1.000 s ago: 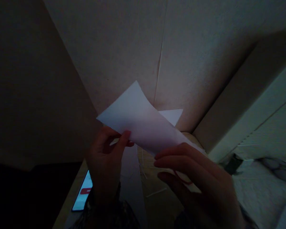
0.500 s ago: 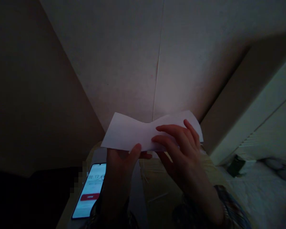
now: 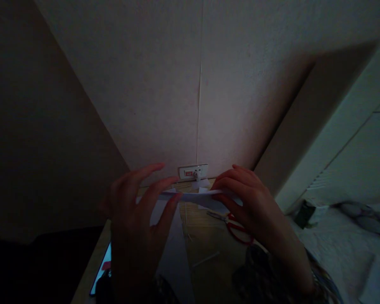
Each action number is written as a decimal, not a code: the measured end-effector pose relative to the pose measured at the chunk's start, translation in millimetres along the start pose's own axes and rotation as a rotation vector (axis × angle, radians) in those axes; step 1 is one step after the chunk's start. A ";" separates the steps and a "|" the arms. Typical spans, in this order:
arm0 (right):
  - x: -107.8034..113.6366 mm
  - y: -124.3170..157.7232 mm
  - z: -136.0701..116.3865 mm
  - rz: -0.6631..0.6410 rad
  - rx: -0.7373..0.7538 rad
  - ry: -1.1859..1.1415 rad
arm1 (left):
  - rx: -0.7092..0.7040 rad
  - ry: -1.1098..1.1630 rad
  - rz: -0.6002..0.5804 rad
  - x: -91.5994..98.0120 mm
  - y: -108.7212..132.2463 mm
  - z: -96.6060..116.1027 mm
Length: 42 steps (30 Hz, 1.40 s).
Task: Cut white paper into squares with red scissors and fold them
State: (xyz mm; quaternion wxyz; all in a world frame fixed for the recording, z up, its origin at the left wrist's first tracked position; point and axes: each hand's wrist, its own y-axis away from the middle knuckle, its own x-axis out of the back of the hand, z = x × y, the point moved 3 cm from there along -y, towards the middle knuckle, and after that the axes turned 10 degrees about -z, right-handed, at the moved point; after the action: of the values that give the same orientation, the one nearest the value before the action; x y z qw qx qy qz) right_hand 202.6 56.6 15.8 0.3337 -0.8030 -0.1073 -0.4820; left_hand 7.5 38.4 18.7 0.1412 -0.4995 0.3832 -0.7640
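A white sheet of paper (image 3: 193,197), seen nearly edge-on, is held above the table between my hands. My right hand (image 3: 250,196) pinches its right part between thumb and fingers. At the left part, my left hand (image 3: 139,215) has its thumb tip against the paper's edge, while the other fingers are spread above, apart from the thumb. Below the right hand lie scissors with red handles (image 3: 240,238), partly covered by that hand. Another white sheet (image 3: 174,257) lies flat on the table under my left hand.
A lit phone (image 3: 100,272) lies at the table's left edge, mostly behind my left arm. A thin white stick (image 3: 205,259) and small paper scraps (image 3: 203,190) are on the wooden table. A wall outlet with a plug (image 3: 193,172) is at the back.
The paper has tipped from showing its broad face to nearly edge-on and lower. My left fingers have come up from beneath and spread apart. Scissors and the outlet have come into view.
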 end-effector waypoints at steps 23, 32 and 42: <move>21.5 20.0 -9.7 -0.143 -0.029 -0.124 | 0.277 0.668 -0.230 -5.5 4.6 -4.2; 7.8 9.1 -32.8 -0.024 0.048 -0.154 | 0.318 0.783 -0.239 -4.5 4.7 1.4; 16.6 10.0 -30.2 0.040 0.036 -0.190 | 0.371 0.861 -0.226 -3.9 2.2 -1.3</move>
State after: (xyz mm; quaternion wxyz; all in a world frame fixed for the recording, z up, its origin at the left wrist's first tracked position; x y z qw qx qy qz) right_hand 194.8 27.3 34.9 0.3458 -0.8410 -0.1312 -0.3948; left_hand 7.8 39.8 14.3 -0.0275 -0.1426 0.2074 -0.9674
